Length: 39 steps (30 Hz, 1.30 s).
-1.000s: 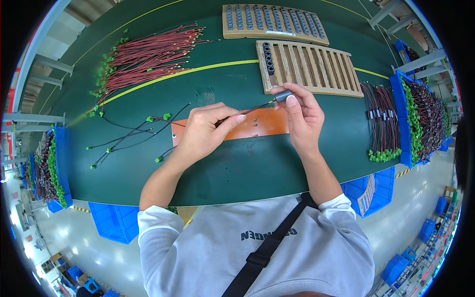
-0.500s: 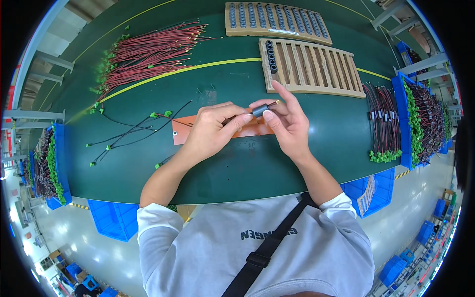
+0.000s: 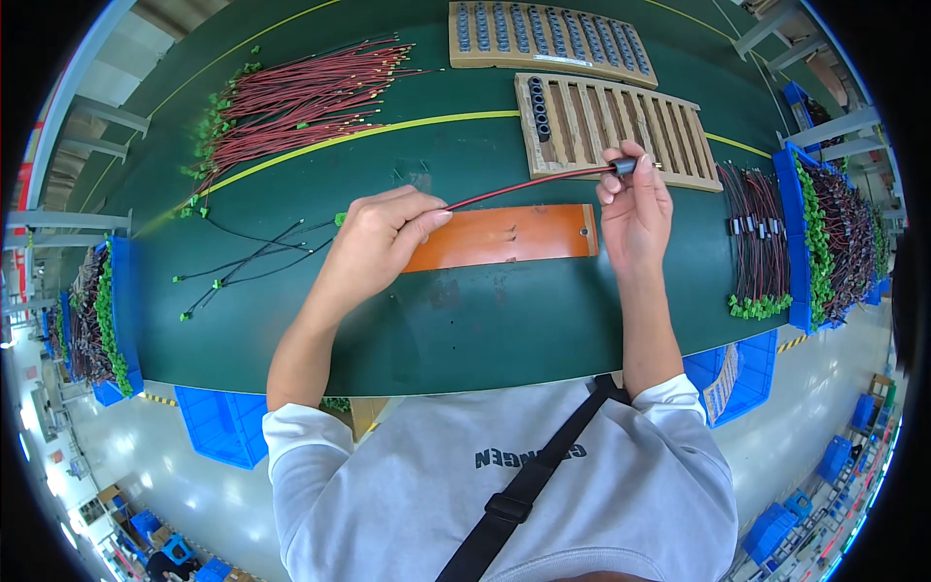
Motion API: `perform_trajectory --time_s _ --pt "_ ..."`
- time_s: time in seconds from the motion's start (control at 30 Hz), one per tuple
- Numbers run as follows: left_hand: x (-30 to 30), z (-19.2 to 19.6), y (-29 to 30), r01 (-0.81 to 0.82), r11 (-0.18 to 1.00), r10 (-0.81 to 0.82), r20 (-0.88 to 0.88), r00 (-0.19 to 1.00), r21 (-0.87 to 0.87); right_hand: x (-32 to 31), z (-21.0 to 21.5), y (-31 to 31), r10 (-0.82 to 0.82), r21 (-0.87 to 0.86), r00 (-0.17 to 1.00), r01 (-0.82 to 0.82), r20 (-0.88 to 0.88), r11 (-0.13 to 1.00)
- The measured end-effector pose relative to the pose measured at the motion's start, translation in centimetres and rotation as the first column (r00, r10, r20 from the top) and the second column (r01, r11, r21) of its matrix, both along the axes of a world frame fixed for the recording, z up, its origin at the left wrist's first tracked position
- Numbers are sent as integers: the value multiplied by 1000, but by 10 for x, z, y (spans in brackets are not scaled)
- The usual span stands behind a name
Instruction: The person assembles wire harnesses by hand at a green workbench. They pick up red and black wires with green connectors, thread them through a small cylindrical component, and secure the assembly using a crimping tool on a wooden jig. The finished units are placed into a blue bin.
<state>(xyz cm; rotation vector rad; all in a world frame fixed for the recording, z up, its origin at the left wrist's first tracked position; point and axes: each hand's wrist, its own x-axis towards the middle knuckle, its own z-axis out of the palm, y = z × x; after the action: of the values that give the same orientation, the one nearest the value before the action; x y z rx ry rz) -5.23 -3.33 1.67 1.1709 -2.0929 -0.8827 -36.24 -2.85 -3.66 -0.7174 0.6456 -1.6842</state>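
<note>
Above the orange board [image 3: 499, 236] at frame centre, a red wire [image 3: 529, 183] stretched between both hands: left hand [image 3: 373, 242] pinching one end, right hand [image 3: 635, 199] gripping a black sleeve [image 3: 624, 166], probably a ferrite. Light and limp, it seemed best held near its ends.
</note>
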Motion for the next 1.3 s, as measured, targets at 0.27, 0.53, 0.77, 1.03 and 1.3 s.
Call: perform_trajectory --time_s 0.27,0.53,0.77,1.03,1.3 --pt "-22 -6 9 116 992 -118 -39 992 -52 74 -18 29 462 147 876 -443 -137 884" --pt "6 -10 15 194 980 -193 19 981 -46 85 -12 33 551 74 794 -553 -256 830" --pt "63 -18 20 31 954 39 -228 973 297 105 -15 31 501 133 833 -483 -237 866" --pt "86 -61 23 62 873 253 -558 790 484 113 -37 27 518 176 823 -488 -235 855" --pt "88 -71 21 -86 912 292 -490 821 401 123 -34 21 591 306 783 -524 -196 795"
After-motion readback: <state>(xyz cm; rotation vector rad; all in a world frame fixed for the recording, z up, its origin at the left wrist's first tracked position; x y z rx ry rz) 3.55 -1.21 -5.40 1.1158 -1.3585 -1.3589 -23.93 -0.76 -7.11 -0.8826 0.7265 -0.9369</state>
